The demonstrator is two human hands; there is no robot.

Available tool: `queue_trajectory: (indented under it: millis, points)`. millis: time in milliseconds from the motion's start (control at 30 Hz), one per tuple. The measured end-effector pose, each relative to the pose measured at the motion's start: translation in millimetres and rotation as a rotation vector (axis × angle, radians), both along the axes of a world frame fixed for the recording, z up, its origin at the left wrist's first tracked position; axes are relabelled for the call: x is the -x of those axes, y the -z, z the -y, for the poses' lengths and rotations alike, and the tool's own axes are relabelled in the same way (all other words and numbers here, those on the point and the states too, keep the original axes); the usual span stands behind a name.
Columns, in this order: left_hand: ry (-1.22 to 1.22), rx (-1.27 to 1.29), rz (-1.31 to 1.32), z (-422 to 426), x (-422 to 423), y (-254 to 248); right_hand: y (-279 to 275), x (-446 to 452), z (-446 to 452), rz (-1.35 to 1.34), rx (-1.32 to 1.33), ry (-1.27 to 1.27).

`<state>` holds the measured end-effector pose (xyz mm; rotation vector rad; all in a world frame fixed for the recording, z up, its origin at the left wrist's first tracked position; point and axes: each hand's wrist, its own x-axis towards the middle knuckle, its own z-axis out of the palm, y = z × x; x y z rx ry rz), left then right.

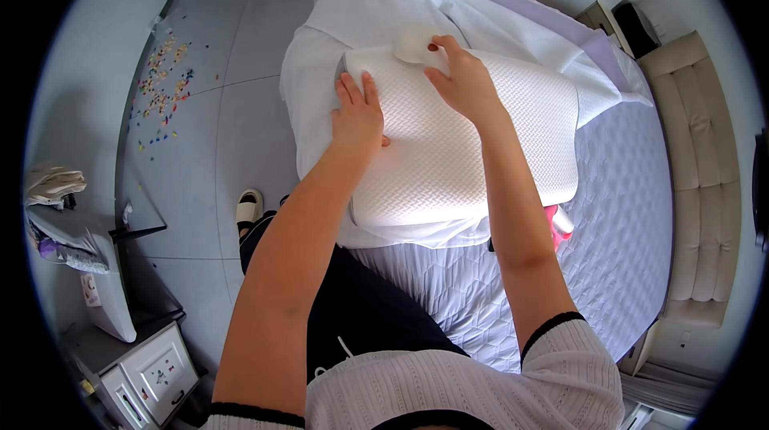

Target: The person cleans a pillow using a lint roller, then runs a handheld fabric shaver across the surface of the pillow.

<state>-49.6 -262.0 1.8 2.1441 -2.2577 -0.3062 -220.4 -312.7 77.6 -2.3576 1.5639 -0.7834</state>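
White textured pillow, quantity one: lies on white sheet over bed. Hands, two. Left hand: fingers spread, resting on pillow's left edge. Right hand: fingers narrow, pinching one white rounded piece at pillow's far edge.

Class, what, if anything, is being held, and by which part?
The right hand seems to hold a rounded white thing by the edge nearest the palm; the left hand rests on the pillow.
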Motion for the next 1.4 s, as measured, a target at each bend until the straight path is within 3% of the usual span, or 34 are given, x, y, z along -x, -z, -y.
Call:
queue_trajectory:
  millis: [133,267,500,567,700,733,800,933,1000,1133,1267,1400]
  points:
    - [-0.001,0.003,0.0,0.1,-1.2,-0.5,-7.1,-22.0,0.5,-0.018,-0.137,-0.026]
    - [0.001,-0.009,0.002,0.3,-0.5,-2.1,-8.7,-9.9,-13.2,0.018,-0.07,-0.123]
    - [-0.014,-0.049,0.031,0.4,5.9,-11.2,-12.3,62.8,-21.9,0.031,-0.026,0.12]
    - [-0.043,-0.002,0.197,-1.4,12.0,-15.0,2.1,68.0,-16.0,0.063,0.026,0.146]
    - [0.086,0.202,0.257,-2.0,10.6,-6.9,6.2,40.3,-25.8,0.041,0.048,0.131]
    - [0.104,0.185,0.256,0.0,10.1,-7.6,10.5,30.3,-29.6,0.085,0.128,0.046]
    - [0.123,0.167,0.256,5.8,8.0,-7.7,8.2,16.0,-46.2,0.076,0.015,0.02]
    - [0.203,0.005,0.165,23.6,-2.6,-13.2,15.9,27.7,-51.9,0.076,0.027,0.071]
    - [0.238,-0.053,0.133,30.8,-7.2,-15.6,22.6,50.8,-44.9,0.136,0.192,0.172]
    - [0.334,-0.213,0.061,45.3,-14.0,-21.1,23.6,75.7,-39.8,0.19,0.108,0.404]
    - [0.397,-0.27,0.101,50.2,-17.3,-18.3,28.2,48.6,-42.9,0.099,0.174,0.26]
    - [0.385,-0.229,0.094,47.9,-11.9,-14.1,24.8,3.4,-56.5,0.08,0.05,0.065]
